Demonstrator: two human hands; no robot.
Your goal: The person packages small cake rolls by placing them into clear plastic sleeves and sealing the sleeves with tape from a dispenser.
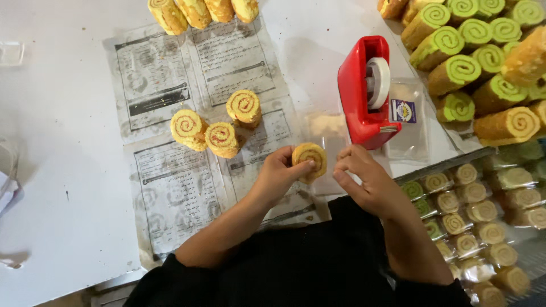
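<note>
The white table point(68, 170) is carrying newspaper sheets point(170, 187), a heap of green-swirl rolls point(466, 62) at the far right and a tray of wrapped rolls point(472, 227) at the near right. A red tape dispenser point(364, 94) is standing mid-table beside an empty clear bag point(412, 122). Three rolls point(219, 128) are waiting on the paper. The left hand point(278, 176) is gripping a yellow roll point(310, 161) in clear wrap, thumb across its face. The right hand point(364, 176) is pinching, fingers narrow, at the wrap's edge. Keeping the film taut and the roll steady seems key for a neat seal.
</note>
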